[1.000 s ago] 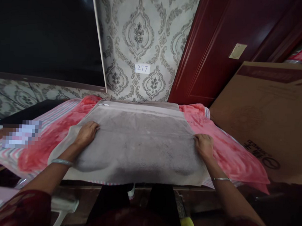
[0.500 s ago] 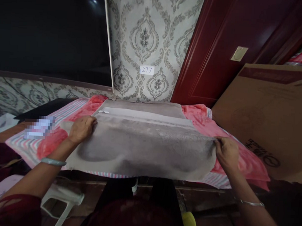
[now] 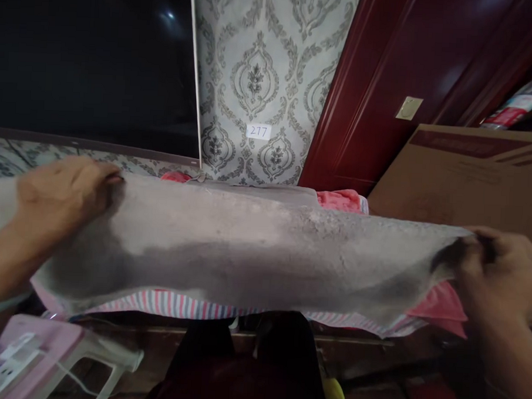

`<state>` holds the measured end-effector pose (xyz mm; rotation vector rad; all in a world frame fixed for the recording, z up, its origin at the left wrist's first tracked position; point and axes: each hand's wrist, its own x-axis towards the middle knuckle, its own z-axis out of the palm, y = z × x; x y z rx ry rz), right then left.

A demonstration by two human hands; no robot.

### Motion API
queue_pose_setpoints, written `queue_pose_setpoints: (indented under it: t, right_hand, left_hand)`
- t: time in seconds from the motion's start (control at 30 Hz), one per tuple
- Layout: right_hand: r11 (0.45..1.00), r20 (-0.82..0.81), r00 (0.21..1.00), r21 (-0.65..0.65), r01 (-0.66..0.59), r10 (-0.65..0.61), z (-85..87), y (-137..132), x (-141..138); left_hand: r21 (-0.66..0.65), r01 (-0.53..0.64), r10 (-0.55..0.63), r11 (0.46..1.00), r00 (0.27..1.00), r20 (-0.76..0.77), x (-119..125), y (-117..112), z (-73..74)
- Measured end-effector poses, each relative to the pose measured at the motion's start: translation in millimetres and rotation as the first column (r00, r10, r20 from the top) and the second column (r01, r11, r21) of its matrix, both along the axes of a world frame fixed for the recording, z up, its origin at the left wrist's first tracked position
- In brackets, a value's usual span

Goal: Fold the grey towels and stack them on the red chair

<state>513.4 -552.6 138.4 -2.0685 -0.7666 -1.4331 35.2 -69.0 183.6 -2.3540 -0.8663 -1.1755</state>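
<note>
The long axis of the grey plush cloth [image 3: 246, 246] is running left to right, slanting slightly nearer at its right end. The left hand [image 3: 67, 199] and the right hand [image 3: 505, 269] are both grasping its far edge, neither lying nearer; the cloth's body is spreading between them and towards the near side. Beneath, a striped cloth [image 3: 177, 304] is showing along the near edge.

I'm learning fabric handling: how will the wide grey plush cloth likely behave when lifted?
The grey cloth is probably floppy: its lower edge hangs in waves. It seems unlikely to slip, since its surface looks fuzzy.
</note>
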Motion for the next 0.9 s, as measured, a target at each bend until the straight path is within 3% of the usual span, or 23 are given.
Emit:
queue_pose_setpoints:
  t: [0.1, 0.2, 0.3, 0.4, 0.47, 0.5, 0.6, 0.7, 0.77, 0.83, 0.9]
  right_hand:
    - [0.999, -0.037, 0.999, -0.003, 0.040, -0.040, 26.6, 8.2, 16.3]
    - [0.997, -0.128, 0.992, -0.074, -0.030, 0.020, 46.2, 34.9, 42.1]
    - [0.973, -0.202, 0.973, -0.180, -0.148, 0.111, 56.2, 83.4, 77.1]
    - [0.959, -0.325, 0.944, -0.245, -0.143, 0.057, 46.0, 145.5, 112.5]
    - [0.962, -0.408, 0.913, -0.249, -0.115, 0.004, 19.7, 183.0, 127.9]
    - [0.954, -0.442, 0.897, -0.267, -0.138, 0.006, -0.3, 197.1, 131.7]
    - [0.870, -0.506, 0.861, -0.405, -0.283, 0.045, -81.6, 211.3, 129.9]
    - [0.798, -0.578, 0.815, -0.510, -0.323, -0.039, -166.3, 185.6, 120.6]
    - [0.775, -0.568, 0.823, -0.523, -0.355, -0.007, -205.9, 156.6, 117.0]
    - [0.777, -0.548, 0.835, -0.507, -0.374, 0.044, -227.7, 127.4, 116.3]
    - [0.797, -0.551, 0.833, -0.479, -0.368, 0.054, -236.9, 103.2, 116.9]
  left_hand:
    - [0.102, 0.005, 0.003, 0.995, 0.997, -0.077, 11.0, 8.3, 30.2]
    - [0.092, 0.010, 0.000, 0.996, 0.994, -0.110, 42.1, 36.1, 49.4]
    - [0.013, 0.000, 0.003, 1.000, 0.972, -0.234, 93.9, 72.9, 59.7]
    - [0.046, -0.002, 0.018, 0.999, 0.935, -0.355, 156.1, 106.3, 53.9]
    - [0.061, -0.025, 0.049, 0.998, 0.902, -0.429, 190.7, 123.6, 31.7]
    - [0.020, -0.045, 0.049, 0.999, 0.876, -0.480, 202.4, 130.3, 13.6]
    - [-0.166, -0.046, -0.065, 0.985, 0.793, -0.606, 208.4, 142.1, -64.1]
    - [-0.418, -0.021, -0.277, 0.908, 0.718, -0.638, 176.5, 144.6, -149.9]
    - [-0.447, -0.001, -0.255, 0.895, 0.819, -0.513, 146.1, 143.6, -191.2]
    - [-0.454, 0.011, -0.228, 0.891, 0.875, -0.426, 117.5, 140.4, -213.2]
    - [-0.460, -0.016, -0.184, 0.888, 0.903, -0.387, 94.5, 134.2, -219.2]
